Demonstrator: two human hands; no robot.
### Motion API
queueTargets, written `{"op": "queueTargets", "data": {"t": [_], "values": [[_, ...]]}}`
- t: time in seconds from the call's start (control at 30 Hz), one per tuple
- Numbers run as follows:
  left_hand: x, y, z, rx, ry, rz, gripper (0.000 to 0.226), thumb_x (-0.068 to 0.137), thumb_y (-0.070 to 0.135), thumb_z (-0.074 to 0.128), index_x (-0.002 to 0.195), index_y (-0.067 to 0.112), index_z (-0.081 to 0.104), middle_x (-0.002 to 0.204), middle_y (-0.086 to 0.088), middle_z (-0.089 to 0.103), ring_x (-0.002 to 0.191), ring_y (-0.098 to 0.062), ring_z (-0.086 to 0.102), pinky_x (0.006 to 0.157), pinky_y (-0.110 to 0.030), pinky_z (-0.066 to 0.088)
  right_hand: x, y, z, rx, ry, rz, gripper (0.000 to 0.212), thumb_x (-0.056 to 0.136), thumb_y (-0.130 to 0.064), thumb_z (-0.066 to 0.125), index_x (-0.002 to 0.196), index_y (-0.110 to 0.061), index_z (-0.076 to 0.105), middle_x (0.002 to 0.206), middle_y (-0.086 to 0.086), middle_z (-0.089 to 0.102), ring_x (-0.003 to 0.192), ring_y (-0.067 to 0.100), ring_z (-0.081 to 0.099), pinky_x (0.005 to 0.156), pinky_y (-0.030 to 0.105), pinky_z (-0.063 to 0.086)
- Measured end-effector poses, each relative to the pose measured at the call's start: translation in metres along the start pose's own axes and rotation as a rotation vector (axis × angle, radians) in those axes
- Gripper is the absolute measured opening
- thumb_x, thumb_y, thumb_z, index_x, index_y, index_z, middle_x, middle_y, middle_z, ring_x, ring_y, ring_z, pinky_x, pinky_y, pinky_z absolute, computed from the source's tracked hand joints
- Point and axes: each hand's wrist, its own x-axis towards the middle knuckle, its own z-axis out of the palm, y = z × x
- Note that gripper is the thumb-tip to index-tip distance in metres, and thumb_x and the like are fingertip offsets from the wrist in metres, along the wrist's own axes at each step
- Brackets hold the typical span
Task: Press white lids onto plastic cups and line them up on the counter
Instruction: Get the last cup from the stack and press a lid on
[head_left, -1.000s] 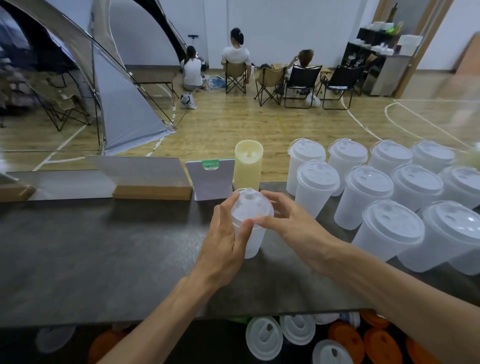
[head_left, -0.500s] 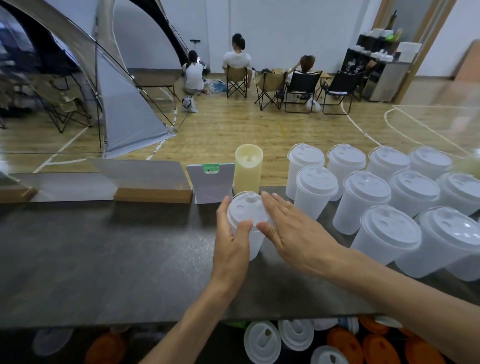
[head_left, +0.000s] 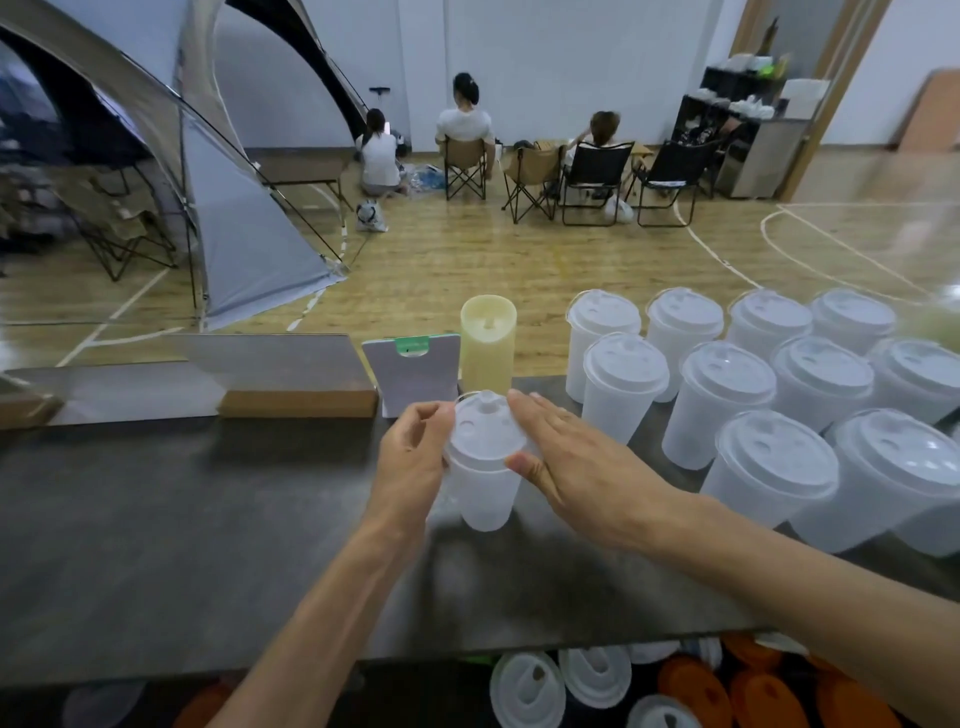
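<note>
Both hands, left hand (head_left: 413, 457) and right hand (head_left: 582, 467), have shifted around the lid (head_left: 485, 426).

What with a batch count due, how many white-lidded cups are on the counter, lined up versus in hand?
Lined-up cups, at right: 10 plainly seen; another may be cut off at the edge
Held cup, between left hand and right hand: 1
Total: 11

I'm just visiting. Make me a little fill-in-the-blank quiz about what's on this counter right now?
1. The cup between both hands wears a ____ lid.
2. Behind it stands a pale ____ candle.
3. The finished cups stand to the person's ____.
4. Below the counter lie white and ____ lids.

Missing words: white; yellow; right; orange
</note>
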Motion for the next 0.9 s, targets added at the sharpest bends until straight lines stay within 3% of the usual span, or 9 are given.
{"op": "queueTargets", "data": {"t": [0.2,0.33,0.5,0.6,0.7,0.83,0.9], "values": [[0.01,0.006,-0.007,0.1,-0.057,-0.017,0.019,0.099,0.022,0.056,0.104,0.009,0.068,0.099,-0.009,0.073,0.088,-0.019,0.064,0.079,-0.036,0.051,0.004,0.005,0.002,0.013,-0.004,-0.016,0.068,0.102,-0.054,0.028,0.158,-0.029,-0.003,0.164,-0.016,-0.002,0.139,-0.007,-0.011,0.11,0.019,-0.004],[0.022,0.024,-0.007,0.174,-0.15,-0.117,0.021,0.096,0.022,0.059,0.106,0.009,0.072,0.102,-0.008,0.075,0.091,-0.018,0.066,0.08,-0.03,0.051,0.005,0.008,0.001,-0.005,-0.004,-0.034,0.069,0.102,-0.054,0.028,0.158,-0.028,-0.002,0.164,-0.015,-0.002,0.141,-0.008,-0.01,0.111,0.016,-0.004],[0.016,0.013,0.002,0.098,-0.09,-0.133,0.023,0.095,0.023,0.057,0.101,0.007,0.072,0.097,-0.012,0.073,0.085,-0.021,0.061,0.078,-0.037,0.044,0.006,0.009,0.004,-0.004,-0.002,-0.034,0.069,0.101,-0.056,0.029,0.158,-0.03,-0.003,0.163,-0.018,-0.003,0.132,-0.012,-0.013,0.106,0.013,-0.009],[0.022,0.022,0.007,0.164,-0.085,-0.145,0.024,0.093,0.021,0.055,0.097,0.002,0.069,0.088,-0.008,0.069,0.082,-0.02,0.059,0.073,-0.034,0.043,0.005,0.008,0.003,0.004,0.004,-0.032,0.07,0.101,-0.056,0.029,0.158,-0.03,-0.002,0.163,-0.017,-0.002,0.133,-0.01,-0.012,0.108,0.016,-0.002],[0.027,0.033,0.013,0.175,-0.152,-0.219,0.028,0.09,0.033,0.056,0.09,0.01,0.071,0.085,-0.005,0.073,0.082,-0.023,0.063,0.075,-0.035,0.045,0.005,0.008,0.001,0.015,-0.002,-0.029,0.071,0.1,-0.057,0.028,0.157,-0.03,-0.003,0.163,-0.017,-0.003,0.14,-0.006,-0.01,0.111,0.02,0.001],[0.03,0.032,0.02,0.187,-0.151,-0.248,0.03,0.089,0.035,0.064,0.104,0.01,0.072,0.101,-0.01,0.075,0.099,-0.03,0.069,0.089,-0.042,0.052,0.006,0.009,0.003,0.007,0.008,-0.048,0.072,0.099,-0.058,0.026,0.158,-0.029,-0.003,0.164,-0.015,-0.002,0.146,-0.002,-0.007,0.115,0.021,0.002],[0.032,0.029,0.02,0.177,-0.138,-0.234,0.03,0.09,0.032,0.065,0.105,0.006,0.071,0.102,-0.013,0.074,0.097,-0.029,0.068,0.088,-0.041,0.052,0.006,0.01,0.004,0.013,0.013,-0.045,0.071,0.099,-0.058,0.027,0.158,-0.029,-0.003,0.164,-0.015,-0.002,0.149,0.001,-0.005,0.116,0.023,0.004]]}}
